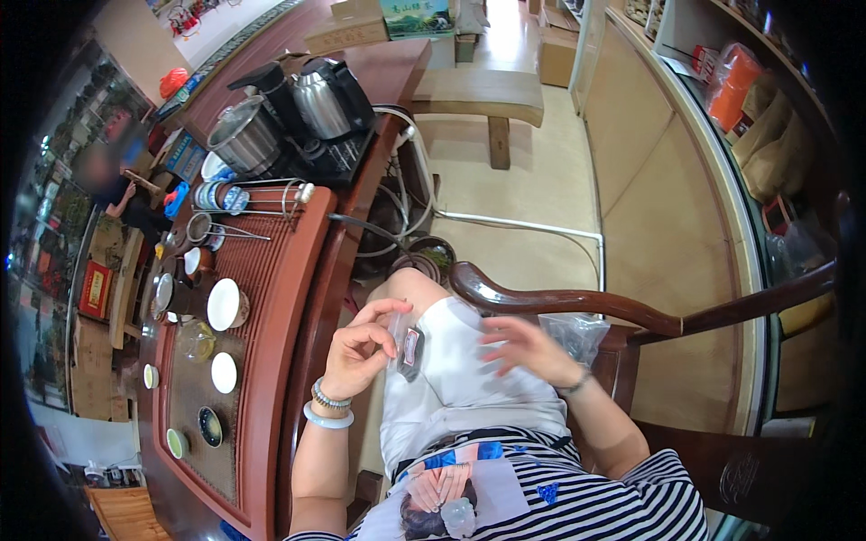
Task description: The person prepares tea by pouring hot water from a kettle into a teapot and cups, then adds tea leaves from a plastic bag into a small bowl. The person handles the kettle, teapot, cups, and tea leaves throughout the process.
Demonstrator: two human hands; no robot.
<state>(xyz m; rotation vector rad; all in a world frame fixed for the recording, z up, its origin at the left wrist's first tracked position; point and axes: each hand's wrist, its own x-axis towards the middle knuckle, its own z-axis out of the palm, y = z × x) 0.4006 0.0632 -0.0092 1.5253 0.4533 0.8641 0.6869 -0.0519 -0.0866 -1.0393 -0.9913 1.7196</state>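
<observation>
Holds a small clear packet (pixel 409 362) in the left hand (pixel 354 354), gripped at its left side between thumb and fingers, in front of the white shorts (pixel 469 370) and over the lap. Lies directly to the right of the left fingertips, on the side facing the right hand (pixel 538 350); touching the left, well apart from the right. Runs with its long axis nearly upright in the view, pointing away from the body, with the far end leaning slightly to the right. By judgement, turns mainly on that sideways gap between packet and right hand, with the left much the nearer and already in contact. Shows the left hand narrowed around the packet; shows the right hand wide, with spread, blurred fingers and nothing visible in its grasp. Looks slim and transparent at the packet's upper part and edges, with a dark filling lower down and a pale, red-marked label on the face. Cannot tell the exact contents or any opening at the top. Away to the left, on the worktop (pixel 403 68), includes a red-brown tea tray (pixel 275 370) with a large white cup (pixel 225 305) and a glass pitcher (pixel 197 343), all apart from the packet. Beyond the right hand, includes a crumpled clear plastic bag (pixel 579 335) near the curved wooden chair arm (pixel 559 303).
</observation>
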